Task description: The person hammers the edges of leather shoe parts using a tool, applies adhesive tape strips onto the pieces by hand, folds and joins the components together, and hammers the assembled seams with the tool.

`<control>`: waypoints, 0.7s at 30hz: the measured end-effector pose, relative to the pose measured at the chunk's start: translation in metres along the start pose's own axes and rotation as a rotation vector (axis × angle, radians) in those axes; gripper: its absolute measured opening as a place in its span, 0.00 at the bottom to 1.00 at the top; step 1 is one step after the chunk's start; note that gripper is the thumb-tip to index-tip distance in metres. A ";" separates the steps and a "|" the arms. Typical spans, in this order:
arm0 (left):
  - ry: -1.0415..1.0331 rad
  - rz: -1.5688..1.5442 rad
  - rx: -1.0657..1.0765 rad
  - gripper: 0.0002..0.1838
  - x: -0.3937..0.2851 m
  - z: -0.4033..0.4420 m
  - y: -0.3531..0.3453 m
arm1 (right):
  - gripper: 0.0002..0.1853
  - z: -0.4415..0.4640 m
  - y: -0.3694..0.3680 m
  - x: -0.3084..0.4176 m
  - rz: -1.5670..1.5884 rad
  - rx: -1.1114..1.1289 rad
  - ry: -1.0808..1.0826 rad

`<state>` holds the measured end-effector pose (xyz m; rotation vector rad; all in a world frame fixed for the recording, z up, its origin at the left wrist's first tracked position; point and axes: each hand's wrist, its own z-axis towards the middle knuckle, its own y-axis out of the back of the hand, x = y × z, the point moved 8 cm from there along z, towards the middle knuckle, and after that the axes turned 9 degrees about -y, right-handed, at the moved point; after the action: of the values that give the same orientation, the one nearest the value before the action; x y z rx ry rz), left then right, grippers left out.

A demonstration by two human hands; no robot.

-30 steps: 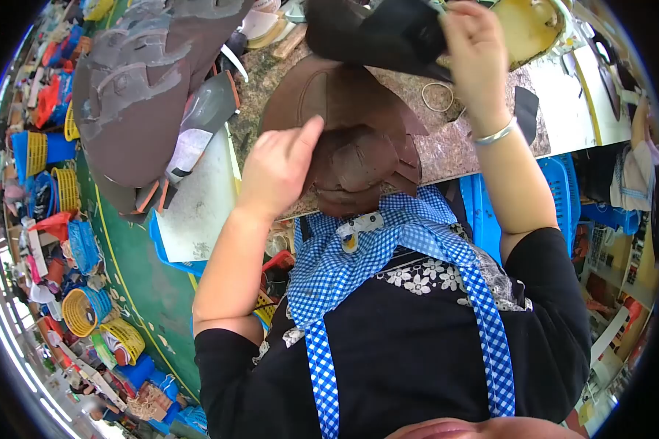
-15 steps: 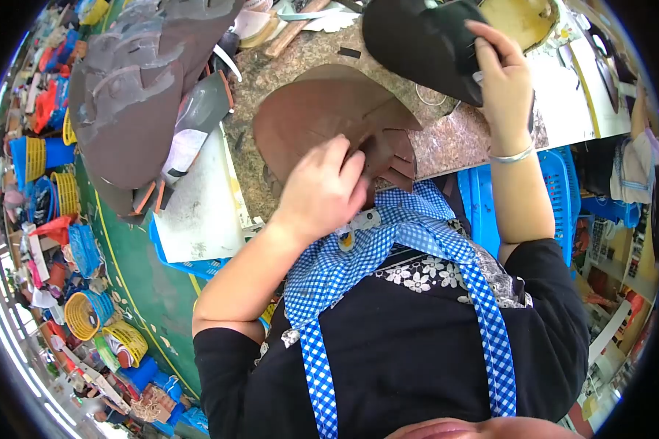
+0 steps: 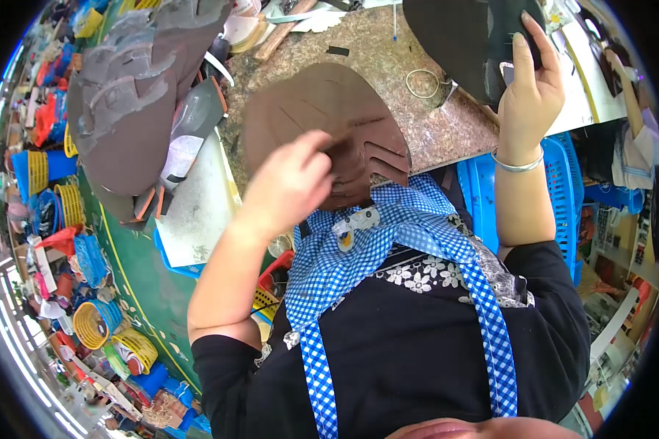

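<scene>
A brown shoe upper piece [image 3: 300,110] with cut slits and strap-like strips lies on the speckled worktop, its lower end against my checked apron. Over its middle is my left hand [image 3: 289,183], fingers curled in and slightly blurred; what they pinch, if anything, cannot be made out. At the upper right, my right hand [image 3: 532,102] grips the edge of a darker upper piece [image 3: 461,47], with two fingers lying across its face and the thumb hidden. The far edge of that piece runs out toward the top of the view.
A stack of dark upper pieces [image 3: 128,110] rises at the left beside a white board [image 3: 198,212]. A rubber ring [image 3: 422,84] and a pen [image 3: 395,22] lie on the speckled worktop [image 3: 447,124]. Blue baskets [image 3: 560,175] stand below its right edge.
My right hand has carried the darker piece right, uncovering the ring and pen. My left hand has moved left and slightly down over the brown piece, which has shifted slightly and shows more of its strips.
</scene>
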<state>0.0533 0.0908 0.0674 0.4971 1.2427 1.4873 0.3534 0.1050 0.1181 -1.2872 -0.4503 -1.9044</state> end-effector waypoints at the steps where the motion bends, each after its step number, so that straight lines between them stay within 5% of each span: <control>1: -0.039 -0.047 0.081 0.15 -0.003 -0.002 -0.018 | 0.15 0.001 -0.002 -0.007 0.081 0.031 -0.034; 7: -0.063 0.009 0.097 0.20 0.006 -0.013 -0.023 | 0.14 -0.020 -0.008 -0.012 -0.114 -0.037 -0.277; 9: -0.087 0.022 0.075 0.18 0.005 -0.013 -0.024 | 0.15 -0.026 -0.020 0.004 -0.403 0.114 0.130; 11: -0.013 0.098 0.001 0.17 0.017 -0.017 -0.015 | 0.17 -0.034 -0.023 0.018 -0.526 0.079 0.222; 13: 0.149 0.021 -0.407 0.22 0.045 -0.016 0.023 | 0.15 -0.065 -0.042 0.053 -0.737 0.025 0.704; 15: 0.470 -0.170 -0.517 0.19 0.080 -0.024 0.047 | 0.18 -0.112 -0.070 0.038 -0.500 0.583 0.673; 17: 0.502 -0.322 -0.686 0.17 0.109 -0.039 0.057 | 0.21 -0.159 -0.104 0.004 -0.471 1.146 0.477; 21: 0.586 -0.129 -0.885 0.14 0.107 -0.065 0.101 | 0.20 -0.180 -0.108 -0.026 -0.568 1.176 0.537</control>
<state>-0.0815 0.1719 0.0998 -0.6307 0.8662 1.9424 0.1637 0.0654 0.0321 0.1411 -1.4439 -1.7582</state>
